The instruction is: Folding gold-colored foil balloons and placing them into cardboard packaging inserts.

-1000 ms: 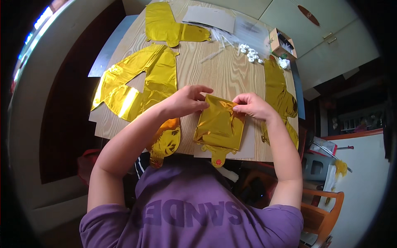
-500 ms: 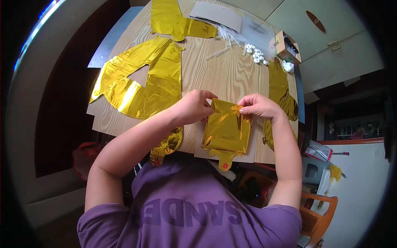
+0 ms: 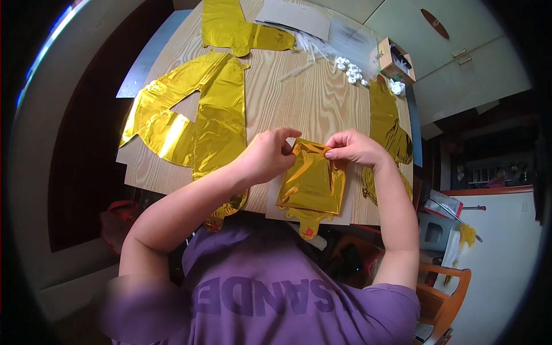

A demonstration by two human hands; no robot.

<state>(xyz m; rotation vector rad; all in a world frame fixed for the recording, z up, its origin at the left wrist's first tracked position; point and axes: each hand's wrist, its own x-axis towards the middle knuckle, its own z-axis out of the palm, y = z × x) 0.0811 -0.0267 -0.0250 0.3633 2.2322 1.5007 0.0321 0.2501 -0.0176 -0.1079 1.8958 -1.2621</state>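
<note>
In front of me a gold foil balloon (image 3: 312,187), folded into a flat rectangle, lies over a pale card (image 3: 273,206) at the table's near edge. Its narrow tail with a red spot (image 3: 309,233) hangs out below the fold. My left hand (image 3: 268,152) is closed at the top left corner of the foil, though its fingertips are partly hidden. With thumb and fingers, my right hand (image 3: 357,149) pinches the top right edge. Creases run across the foil between the two hands.
A large unfolded gold foil balloon (image 3: 221,123) covers the table's left side. Further gold foil pieces lie at the far left (image 3: 230,26) and right (image 3: 386,121). Grey-white sheets (image 3: 296,17), clear plastic sticks (image 3: 310,46), white cups (image 3: 352,72) and a cardboard box (image 3: 397,60) stand toward the back.
My left hand has shifted slightly down the foil's left edge. My right hand keeps its pinch, and the upper foil is more creased. The whole view has shifted a little.
</note>
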